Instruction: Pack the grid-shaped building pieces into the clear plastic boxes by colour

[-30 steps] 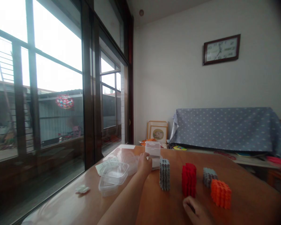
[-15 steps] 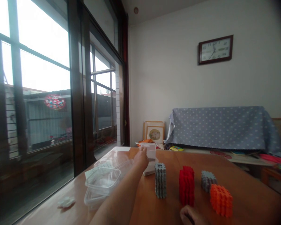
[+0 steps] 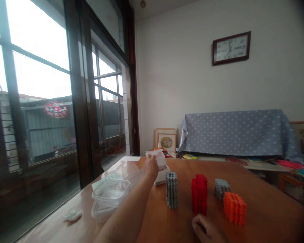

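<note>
My left hand (image 3: 150,165) reaches to the far side of the wooden table (image 3: 182,216), its fingers closed on a small white box (image 3: 160,161). Beneath that box lies another white item (image 3: 161,178). My right hand (image 3: 204,226) rests near the front edge with curled fingers, just in front of a red block stack (image 3: 199,194); what it holds, if anything, is hidden. A tall gray stack (image 3: 172,190) stands left of the red one. To the right are a shorter gray stack (image 3: 222,188) and an orange stack (image 3: 235,207).
Clear plastic containers (image 3: 111,190) sit at the left of my left forearm, with a small pale object (image 3: 73,215) nearer the table's left edge. Behind the table stand picture frames (image 3: 167,141) and a bench under a dotted gray cloth (image 3: 233,135).
My left hand and the white box have shifted slightly left, and the box looks more tilted. The whole view has moved a little. My right hand stays by the red stack.
</note>
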Action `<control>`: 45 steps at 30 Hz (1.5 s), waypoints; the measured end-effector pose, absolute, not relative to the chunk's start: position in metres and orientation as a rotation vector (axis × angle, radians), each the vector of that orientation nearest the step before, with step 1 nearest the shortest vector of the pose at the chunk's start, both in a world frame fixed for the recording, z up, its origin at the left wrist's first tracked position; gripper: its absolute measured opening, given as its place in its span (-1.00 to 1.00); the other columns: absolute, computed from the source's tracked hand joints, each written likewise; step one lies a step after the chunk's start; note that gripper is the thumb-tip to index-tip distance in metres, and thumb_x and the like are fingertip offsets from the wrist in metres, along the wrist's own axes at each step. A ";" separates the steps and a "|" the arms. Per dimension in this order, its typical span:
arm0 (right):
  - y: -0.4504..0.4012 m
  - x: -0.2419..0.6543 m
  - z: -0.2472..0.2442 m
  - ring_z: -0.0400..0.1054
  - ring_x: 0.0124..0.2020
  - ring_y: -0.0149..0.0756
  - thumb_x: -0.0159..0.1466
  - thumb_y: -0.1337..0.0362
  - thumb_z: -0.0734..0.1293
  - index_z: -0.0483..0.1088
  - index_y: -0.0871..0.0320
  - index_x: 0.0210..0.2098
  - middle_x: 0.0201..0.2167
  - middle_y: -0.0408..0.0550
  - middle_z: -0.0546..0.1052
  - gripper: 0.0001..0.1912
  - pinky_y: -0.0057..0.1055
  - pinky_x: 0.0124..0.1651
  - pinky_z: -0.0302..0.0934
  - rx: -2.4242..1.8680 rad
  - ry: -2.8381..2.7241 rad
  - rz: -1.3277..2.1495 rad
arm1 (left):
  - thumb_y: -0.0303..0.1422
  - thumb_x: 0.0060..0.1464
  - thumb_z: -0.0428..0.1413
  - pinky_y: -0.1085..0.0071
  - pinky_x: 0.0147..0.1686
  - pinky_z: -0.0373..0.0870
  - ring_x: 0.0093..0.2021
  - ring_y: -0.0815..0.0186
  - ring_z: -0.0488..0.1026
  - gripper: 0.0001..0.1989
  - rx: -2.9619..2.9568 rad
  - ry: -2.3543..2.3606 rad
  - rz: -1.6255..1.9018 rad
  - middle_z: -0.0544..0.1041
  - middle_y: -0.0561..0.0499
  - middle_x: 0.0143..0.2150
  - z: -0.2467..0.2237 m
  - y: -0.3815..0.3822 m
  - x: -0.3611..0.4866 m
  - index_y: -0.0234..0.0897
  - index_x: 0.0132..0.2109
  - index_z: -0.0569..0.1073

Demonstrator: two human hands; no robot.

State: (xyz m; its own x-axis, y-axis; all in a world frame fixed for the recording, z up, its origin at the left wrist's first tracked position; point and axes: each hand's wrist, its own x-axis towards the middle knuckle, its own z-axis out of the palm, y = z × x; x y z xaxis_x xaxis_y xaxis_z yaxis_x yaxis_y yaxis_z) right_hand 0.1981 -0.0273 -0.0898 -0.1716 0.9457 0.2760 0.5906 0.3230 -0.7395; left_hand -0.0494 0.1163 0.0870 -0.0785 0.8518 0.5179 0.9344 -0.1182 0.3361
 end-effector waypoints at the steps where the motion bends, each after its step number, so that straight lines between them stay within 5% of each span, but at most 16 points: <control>1: -0.029 0.198 -0.089 0.40 -0.28 -0.22 0.34 0.08 0.16 0.35 0.08 -0.37 -0.37 -0.11 0.51 -0.73 -0.42 -0.20 0.23 -1.354 -1.862 0.619 | -0.33 0.31 -0.04 0.34 -0.11 0.33 -0.06 0.21 0.46 -0.74 -2.026 -1.985 -0.968 0.38 -0.11 0.10 0.090 0.109 -0.051 -0.17 0.04 0.46; 9: -0.046 0.193 -0.075 0.35 -0.30 -0.26 0.35 0.14 0.16 0.34 0.09 -0.38 -0.40 -0.15 0.45 -0.75 -0.41 -0.23 0.19 -1.296 -1.792 0.630 | -0.27 0.32 -0.05 0.32 -0.14 0.31 -0.08 0.19 0.47 -0.74 -1.949 -1.725 -0.999 0.43 -0.02 0.06 0.100 0.003 -0.075 -0.09 0.08 0.42; 16: -0.054 0.193 -0.064 0.33 -0.33 -0.27 0.33 0.16 0.19 0.35 0.11 -0.40 -0.42 -0.14 0.45 -0.76 -0.41 -0.27 0.17 -1.276 -1.738 0.624 | -0.23 0.30 -0.02 0.26 -0.16 0.31 -0.21 0.18 0.47 -0.78 -2.046 -1.560 -0.858 0.49 -0.03 -0.12 0.081 -0.105 -0.076 -0.04 -0.03 0.48; 20: -0.053 0.197 -0.065 0.33 -0.33 -0.26 0.33 0.13 0.21 0.37 0.12 -0.38 -0.42 -0.14 0.45 -0.75 -0.39 -0.25 0.18 -1.266 -1.696 0.653 | -0.37 0.29 -0.02 0.25 -0.25 0.27 -0.29 0.21 0.46 -0.81 -2.235 -1.402 -0.749 0.49 -0.02 -0.22 0.055 -0.142 -0.059 -0.13 -0.21 0.50; 34: -0.051 0.202 -0.069 0.34 -0.31 -0.24 0.30 -0.08 0.25 0.44 0.13 -0.36 -0.40 -0.15 0.51 -0.60 -0.38 -0.23 0.20 -1.210 -1.552 0.877 | -0.35 0.16 0.13 0.21 -0.35 0.18 -0.38 0.19 0.48 -0.95 -2.388 -1.301 -0.754 0.54 0.05 -0.33 0.011 -0.156 -0.033 -0.11 -0.23 0.48; 45: -0.059 0.199 -0.062 0.37 -0.30 -0.23 0.36 -0.13 0.18 0.46 0.13 -0.31 -0.38 -0.12 0.52 -0.52 -0.36 -0.22 0.21 -1.210 -1.596 0.897 | -0.35 0.26 0.08 0.29 -0.31 0.21 -0.36 0.25 0.49 -0.87 -2.337 -1.297 -1.051 0.55 0.06 -0.32 0.052 -0.139 -0.045 -0.12 -0.07 0.48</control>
State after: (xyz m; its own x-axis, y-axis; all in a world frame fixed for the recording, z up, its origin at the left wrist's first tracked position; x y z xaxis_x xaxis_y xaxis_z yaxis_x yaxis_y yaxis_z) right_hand 0.1988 -0.0587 -0.0621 -0.1023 0.9671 0.2329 0.3033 0.2533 -0.9186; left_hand -0.0452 -0.1395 0.0523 0.3366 0.6243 0.7050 0.8191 -0.5634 0.1079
